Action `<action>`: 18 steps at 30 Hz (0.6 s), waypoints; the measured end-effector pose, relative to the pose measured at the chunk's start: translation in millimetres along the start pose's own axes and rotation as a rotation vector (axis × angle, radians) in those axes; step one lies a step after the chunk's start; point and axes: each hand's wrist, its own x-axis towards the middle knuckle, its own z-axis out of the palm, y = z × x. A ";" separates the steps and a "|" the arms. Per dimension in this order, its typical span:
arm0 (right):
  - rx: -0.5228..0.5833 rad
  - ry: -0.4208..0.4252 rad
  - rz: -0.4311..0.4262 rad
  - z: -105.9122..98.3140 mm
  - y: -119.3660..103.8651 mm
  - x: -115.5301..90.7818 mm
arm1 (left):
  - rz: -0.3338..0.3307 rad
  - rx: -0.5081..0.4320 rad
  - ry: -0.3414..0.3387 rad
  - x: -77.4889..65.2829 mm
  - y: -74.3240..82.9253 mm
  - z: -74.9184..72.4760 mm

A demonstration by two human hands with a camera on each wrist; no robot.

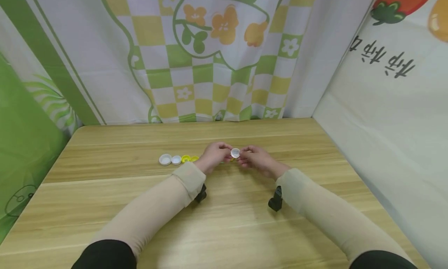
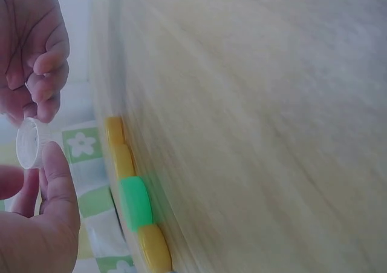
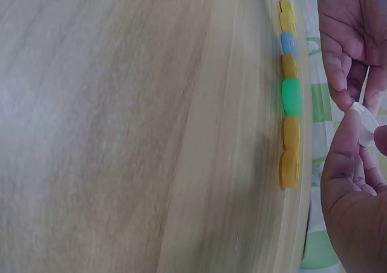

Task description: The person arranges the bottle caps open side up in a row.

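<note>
A round white bottle cap (image 1: 235,153) is held up between both hands above the far half of the table. From the left, my left hand (image 1: 215,156) pinches its edge with thumb and fingers. My right hand (image 1: 258,160) grips the opposite edge. The ribbed rim of the cap (image 2: 29,143) shows in the left wrist view, close to the left hand's fingers (image 2: 60,179). In the right wrist view, the cap (image 3: 366,125) lies between the right thumb and fingers, while the left fingertips meet its upper edge.
A row of caps runs along the table (image 1: 238,222): a large white cap (image 1: 165,159), a smaller white cap (image 1: 176,160), yellow ones (image 1: 186,159), a blue cap (image 3: 289,44) and a green cap (image 3: 291,97). My left hand hides part of it. Patterned curtains (image 1: 210,74) hang behind.
</note>
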 end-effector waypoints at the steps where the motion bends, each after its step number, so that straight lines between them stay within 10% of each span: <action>1: 0.000 0.004 0.000 -1.1 0.5 0.3 | -0.006 -0.007 -0.004 1.5 0.0 1.1; 18: -0.045 0.049 0.002 -21.2 6.8 7.1 | -0.087 -0.143 -0.066 10.8 8.0 21.3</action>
